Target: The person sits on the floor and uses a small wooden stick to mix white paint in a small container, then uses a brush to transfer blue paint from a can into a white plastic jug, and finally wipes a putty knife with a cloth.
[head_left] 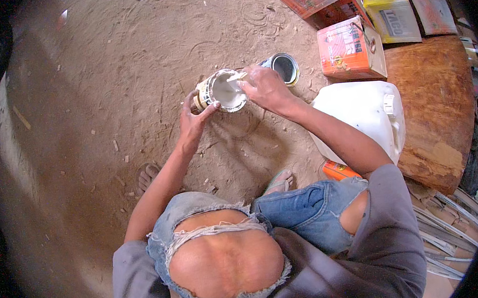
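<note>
An open paint can with a white-smeared rim is tilted toward me above the dusty ground, with thick white paint inside. My left hand wraps round its left side, thumb near the rim. In my right hand is a short pale flat stick, pinched at the can's right rim. White material coats the stick and my fingertips; its lower end is hard to make out. Just behind my right hand stands a second open can, dark inside.
To the right lies a white plastic jug beside a brown wooden board. Orange square tins and a yellow-and-grey tin stand at the far right. Metal strips are piled at the near right. Small chips litter the dirt floor.
</note>
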The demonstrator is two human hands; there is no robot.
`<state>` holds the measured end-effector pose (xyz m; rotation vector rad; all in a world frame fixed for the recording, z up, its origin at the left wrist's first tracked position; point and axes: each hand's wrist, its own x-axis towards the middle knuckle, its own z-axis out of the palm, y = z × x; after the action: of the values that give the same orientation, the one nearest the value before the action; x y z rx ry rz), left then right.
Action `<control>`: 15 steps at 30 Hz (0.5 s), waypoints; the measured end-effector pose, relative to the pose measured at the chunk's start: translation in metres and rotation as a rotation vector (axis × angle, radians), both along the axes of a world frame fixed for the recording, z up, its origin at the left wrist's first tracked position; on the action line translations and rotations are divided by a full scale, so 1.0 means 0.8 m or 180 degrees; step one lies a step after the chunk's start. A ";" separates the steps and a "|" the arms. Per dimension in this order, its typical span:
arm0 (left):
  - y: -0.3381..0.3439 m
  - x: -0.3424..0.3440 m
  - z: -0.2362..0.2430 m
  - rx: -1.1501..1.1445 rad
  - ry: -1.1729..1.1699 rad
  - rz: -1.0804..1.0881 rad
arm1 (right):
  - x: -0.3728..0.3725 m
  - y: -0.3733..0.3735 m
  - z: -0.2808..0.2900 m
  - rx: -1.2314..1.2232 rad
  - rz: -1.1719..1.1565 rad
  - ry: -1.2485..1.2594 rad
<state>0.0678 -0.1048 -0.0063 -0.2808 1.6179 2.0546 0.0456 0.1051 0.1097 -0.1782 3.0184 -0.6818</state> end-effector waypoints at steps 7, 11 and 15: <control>0.001 0.000 0.001 0.0044 -0.0002 -0.0006 | 0.016 0.001 -0.014 -0.0192 0.0127 -0.0723; 0.003 0.001 0.006 0.0091 0.0058 0.0027 | 0.006 -0.026 0.004 -0.0388 -0.0524 -0.1119; 0.006 -0.001 0.005 0.0080 0.0075 0.0049 | 0.002 -0.008 -0.013 -0.0999 -0.0681 -0.0914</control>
<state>0.0674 -0.1000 -0.0022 -0.2619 1.6076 2.0958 0.0469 0.0988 0.0989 0.2194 2.6638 -1.0929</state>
